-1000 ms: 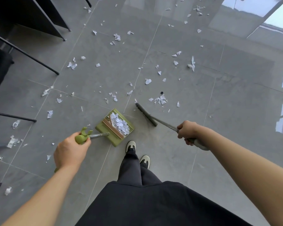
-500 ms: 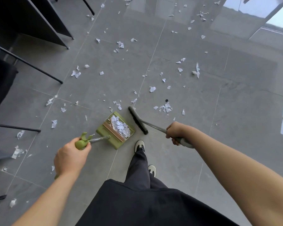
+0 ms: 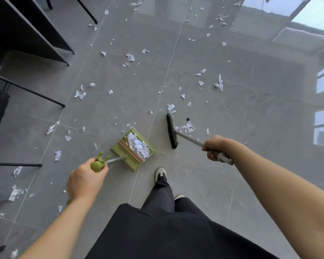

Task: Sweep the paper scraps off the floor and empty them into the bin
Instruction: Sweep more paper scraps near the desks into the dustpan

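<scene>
Mid-sweep: your left hand grips dustpan handle, right hand grips broom. Next: drag nearby scraps into pan.

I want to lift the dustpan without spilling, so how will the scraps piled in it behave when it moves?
The paper scraps in the dustpan look thin and crumpled, so they are probably very light and may flutter out with a quick swing. They sit in a loose heap near the open front edge, so tipping it forward would likely shed them. The pan looks rigid and should hold level.
</scene>
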Demonstrator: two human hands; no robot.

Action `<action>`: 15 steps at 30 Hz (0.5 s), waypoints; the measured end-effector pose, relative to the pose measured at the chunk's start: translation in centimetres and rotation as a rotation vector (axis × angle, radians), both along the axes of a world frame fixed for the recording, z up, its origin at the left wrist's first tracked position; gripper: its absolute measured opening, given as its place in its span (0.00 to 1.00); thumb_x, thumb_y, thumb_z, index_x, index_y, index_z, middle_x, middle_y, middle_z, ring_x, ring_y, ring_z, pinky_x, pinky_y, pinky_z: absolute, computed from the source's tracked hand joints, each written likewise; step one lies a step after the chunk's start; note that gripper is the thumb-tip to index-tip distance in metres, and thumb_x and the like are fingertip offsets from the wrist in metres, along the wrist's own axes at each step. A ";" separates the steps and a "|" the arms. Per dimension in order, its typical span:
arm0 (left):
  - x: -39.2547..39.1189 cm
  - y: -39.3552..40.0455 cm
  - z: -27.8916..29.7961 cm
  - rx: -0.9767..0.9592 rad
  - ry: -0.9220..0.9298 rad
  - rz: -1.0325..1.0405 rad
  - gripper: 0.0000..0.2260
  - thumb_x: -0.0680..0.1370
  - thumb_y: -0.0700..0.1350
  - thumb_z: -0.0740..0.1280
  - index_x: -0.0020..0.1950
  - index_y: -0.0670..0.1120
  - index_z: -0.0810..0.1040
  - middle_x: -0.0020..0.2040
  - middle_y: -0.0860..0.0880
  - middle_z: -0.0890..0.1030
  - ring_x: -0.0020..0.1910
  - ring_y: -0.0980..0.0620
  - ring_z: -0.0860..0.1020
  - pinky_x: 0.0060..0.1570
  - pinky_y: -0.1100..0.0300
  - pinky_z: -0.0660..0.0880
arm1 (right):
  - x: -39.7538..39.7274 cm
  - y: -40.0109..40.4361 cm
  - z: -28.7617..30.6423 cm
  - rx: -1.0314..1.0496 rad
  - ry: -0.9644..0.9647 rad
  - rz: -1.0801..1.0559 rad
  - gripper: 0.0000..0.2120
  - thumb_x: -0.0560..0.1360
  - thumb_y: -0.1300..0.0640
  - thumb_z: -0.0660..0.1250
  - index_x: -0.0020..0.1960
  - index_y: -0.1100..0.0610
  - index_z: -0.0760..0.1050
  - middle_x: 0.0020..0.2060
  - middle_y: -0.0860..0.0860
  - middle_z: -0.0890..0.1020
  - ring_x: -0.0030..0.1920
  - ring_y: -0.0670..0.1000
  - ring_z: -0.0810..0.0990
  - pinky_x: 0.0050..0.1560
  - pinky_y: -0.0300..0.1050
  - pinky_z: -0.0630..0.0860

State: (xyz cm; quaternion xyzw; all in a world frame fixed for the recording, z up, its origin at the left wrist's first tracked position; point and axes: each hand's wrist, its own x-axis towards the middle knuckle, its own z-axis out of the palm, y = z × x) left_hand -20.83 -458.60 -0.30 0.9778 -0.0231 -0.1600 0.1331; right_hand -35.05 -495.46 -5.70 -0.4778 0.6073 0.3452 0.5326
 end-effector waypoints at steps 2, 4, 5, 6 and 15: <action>0.6 -0.7 0.1 -0.011 -0.008 -0.023 0.07 0.73 0.50 0.72 0.46 0.48 0.83 0.38 0.39 0.81 0.37 0.38 0.72 0.38 0.53 0.70 | -0.7 -0.8 0.4 -0.040 0.007 -0.027 0.04 0.78 0.67 0.58 0.49 0.61 0.63 0.30 0.52 0.66 0.17 0.48 0.65 0.22 0.35 0.67; 1.1 -1.6 0.3 -0.022 -0.005 -0.047 0.07 0.73 0.51 0.72 0.46 0.48 0.83 0.37 0.39 0.81 0.38 0.37 0.74 0.38 0.52 0.72 | -1.6 -1.6 0.7 -0.085 -0.002 -0.041 0.04 0.77 0.68 0.58 0.47 0.62 0.64 0.31 0.53 0.66 0.19 0.49 0.66 0.22 0.36 0.68; 1.2 -1.9 0.3 -0.027 -0.003 -0.057 0.07 0.73 0.51 0.72 0.46 0.48 0.83 0.37 0.40 0.81 0.39 0.37 0.75 0.39 0.52 0.72 | -2.0 -1.9 0.8 -0.098 -0.007 -0.043 0.04 0.77 0.69 0.57 0.47 0.62 0.64 0.31 0.53 0.67 0.19 0.49 0.66 0.22 0.36 0.68; 1.4 -2.2 0.4 -0.032 -0.003 -0.065 0.07 0.73 0.51 0.72 0.47 0.48 0.83 0.37 0.40 0.81 0.39 0.37 0.76 0.39 0.52 0.73 | -2.3 -1.9 0.9 -0.106 -0.005 -0.033 0.03 0.77 0.69 0.57 0.47 0.63 0.64 0.32 0.54 0.68 0.20 0.50 0.68 0.22 0.37 0.69; 1.1 -6.2 0.7 -0.056 0.009 -0.091 0.10 0.72 0.50 0.74 0.51 0.49 0.84 0.41 0.39 0.83 0.43 0.35 0.78 0.40 0.52 0.71 | -2.1 -3.7 0.4 -0.085 -0.007 0.079 0.02 0.76 0.68 0.59 0.49 0.66 0.67 0.42 0.63 0.74 0.33 0.60 0.80 0.36 0.51 0.83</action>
